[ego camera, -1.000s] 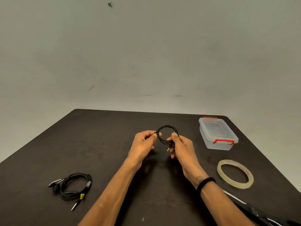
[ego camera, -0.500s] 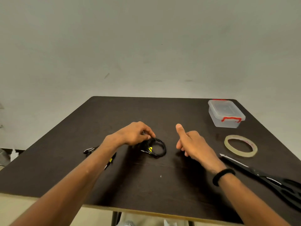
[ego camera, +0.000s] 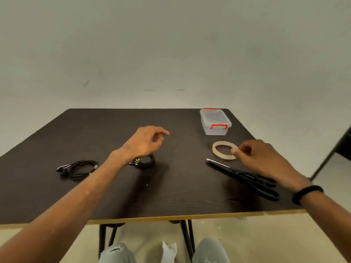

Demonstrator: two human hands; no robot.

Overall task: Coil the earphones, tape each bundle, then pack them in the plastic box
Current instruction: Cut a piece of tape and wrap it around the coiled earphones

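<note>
Left hand [ego camera: 145,142] slack, right hand [ego camera: 260,158] curled

table [ego camera: 180,186], earphones [ego camera: 77,168], tape [ego camera: 224,150], scissors [ego camera: 245,175], box [ego camera: 215,121]

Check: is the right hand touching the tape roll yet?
Touching. The head view shows the right hand with its fingertips on the near-right rim of the tape roll, which lies flat on the table.
</note>
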